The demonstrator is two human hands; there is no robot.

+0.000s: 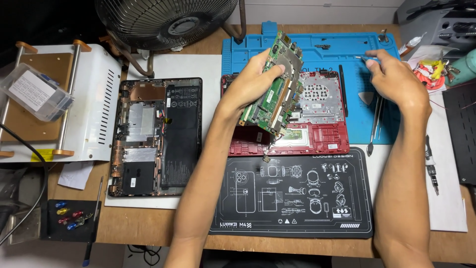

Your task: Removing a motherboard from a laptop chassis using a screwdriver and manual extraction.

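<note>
Cluttered bench: left hand (260, 74) grips green circuit board (277, 84) above red laptop shell (325, 129); right hand (394, 74) pinches tweezers (364, 58).

You're holding up a green board (275, 89) with silver and gold parts. Red case (317, 124) is lying on a blue mat (317, 49). Black mat (292, 191) is showing white line drawings. Black shell (158, 136) is showing copper and grey patches. White paper (448, 198) is lying rightward.
</note>
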